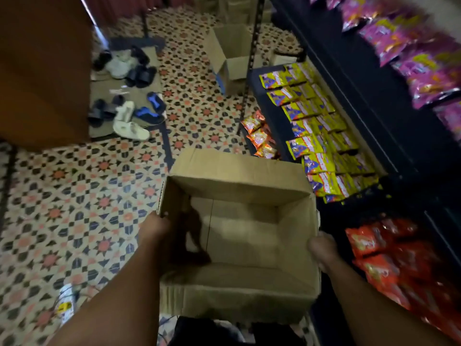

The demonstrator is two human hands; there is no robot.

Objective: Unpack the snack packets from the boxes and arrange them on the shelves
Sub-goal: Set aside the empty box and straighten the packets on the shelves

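Box between both hands

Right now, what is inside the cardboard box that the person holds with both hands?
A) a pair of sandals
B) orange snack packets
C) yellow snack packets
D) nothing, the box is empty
D: the cardboard box shows only its bare bottom and walls, while the left hand and the right hand grip its two sides; the yellow packets lie on the shelf.
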